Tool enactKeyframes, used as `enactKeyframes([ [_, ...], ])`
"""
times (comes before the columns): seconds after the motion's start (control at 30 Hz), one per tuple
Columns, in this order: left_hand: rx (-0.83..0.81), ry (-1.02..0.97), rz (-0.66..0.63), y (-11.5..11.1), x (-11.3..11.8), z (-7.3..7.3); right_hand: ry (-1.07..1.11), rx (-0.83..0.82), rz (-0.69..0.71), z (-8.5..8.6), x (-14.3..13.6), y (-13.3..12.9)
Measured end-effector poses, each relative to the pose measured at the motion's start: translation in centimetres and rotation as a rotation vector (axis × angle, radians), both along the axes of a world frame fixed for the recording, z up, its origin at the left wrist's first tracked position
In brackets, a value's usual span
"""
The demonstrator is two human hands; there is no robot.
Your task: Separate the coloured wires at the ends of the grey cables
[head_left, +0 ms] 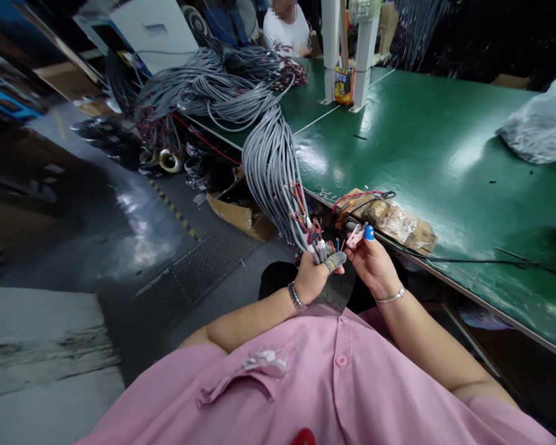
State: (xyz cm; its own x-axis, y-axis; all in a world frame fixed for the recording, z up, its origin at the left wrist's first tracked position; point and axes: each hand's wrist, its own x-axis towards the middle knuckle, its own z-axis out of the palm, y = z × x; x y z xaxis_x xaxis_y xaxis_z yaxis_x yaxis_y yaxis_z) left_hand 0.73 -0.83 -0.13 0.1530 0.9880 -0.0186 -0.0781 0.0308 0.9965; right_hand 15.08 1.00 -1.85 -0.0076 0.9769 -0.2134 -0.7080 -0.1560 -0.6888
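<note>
My left hand (312, 275) is closed around the ends of several grey cables (271, 164), with a grey cover on one finger. Thin coloured wires (314, 232) fan out of the stripped cable ends above that hand. Beside it, at the table's edge, my right hand (374, 267) is closed, its thumb in a blue finger cot (369, 233). A small pink clip-like piece (354, 236) shows at the right fingertips. Whether the fingers grip it or a thin wire, I cannot tell. Loose wire tips (336, 245) lie between the two hands.
A taped wooden block (398, 224) with red and black leads rests on the green table (426, 148) edge. A large cable pile (204, 80) covers the table's left end. Behind stand white posts (364, 55) and a seated person (286, 31). A cardboard box (241, 210) sits below.
</note>
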Motion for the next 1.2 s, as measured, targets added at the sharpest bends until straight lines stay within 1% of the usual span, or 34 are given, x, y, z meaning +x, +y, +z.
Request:
enactKeyframes([
  [0.17, 0.000, -0.021, -0.008, -0.2, -0.3, -0.2, 0.112, -0.059, 0.070, -0.3, 0.2, -0.3],
  [0.27, 0.003, -0.007, -0.020, -0.3, -1.0, -0.5, 0.123, -0.074, 0.108, -0.5, 0.5, -0.5],
  [0.37, -0.018, -0.057, -0.090, -0.3, -1.7, -0.8, 0.105, -0.078, 0.099, -0.8, 1.0, -0.8],
  [0.47, -0.082, -0.193, -0.180, -0.2, -2.5, -0.7, 0.033, -0.082, 0.086, -0.9, 1.4, -1.4],
  [0.57, -0.095, -0.276, -0.226, -0.1, -3.2, -0.3, -0.156, -0.058, 0.078, -1.1, 1.4, -2.4],
  [0.67, -0.077, -0.243, -0.257, -0.3, -3.9, 0.2, -0.399, 0.028, 0.065, -1.2, 1.4, -3.7],
  [0.77, -0.028, -0.164, -0.301, -0.7, -4.4, 0.7, -0.705, 0.184, 0.088, -0.5, 1.3, -5.4],
  [0.83, 0.040, -0.095, -0.319, -1.1, -4.6, 0.9, -0.865, 0.328, 0.125, 0.6, 1.0, -6.3],
  [0.9, 0.146, 0.004, -0.326, -1.3, -4.6, 1.1, -0.977, 0.485, 0.139, 2.0, 0.4, -6.9],
  [1.03, 0.388, 0.194, -0.365, -1.4, -4.4, 1.2, -1.288, 0.797, 0.068, 4.6, -1.2, -6.9],
  [1.1, 0.446, 0.223, -0.370, -1.3, -4.5, 1.1, -1.390, 0.881, 0.056, 5.4, -1.8, -6.6],
  [1.2, 0.420, 0.213, -0.412, -1.2, -5.0, 0.9, -1.469, 0.896, 0.067, 5.8, -2.2, -6.6],
])
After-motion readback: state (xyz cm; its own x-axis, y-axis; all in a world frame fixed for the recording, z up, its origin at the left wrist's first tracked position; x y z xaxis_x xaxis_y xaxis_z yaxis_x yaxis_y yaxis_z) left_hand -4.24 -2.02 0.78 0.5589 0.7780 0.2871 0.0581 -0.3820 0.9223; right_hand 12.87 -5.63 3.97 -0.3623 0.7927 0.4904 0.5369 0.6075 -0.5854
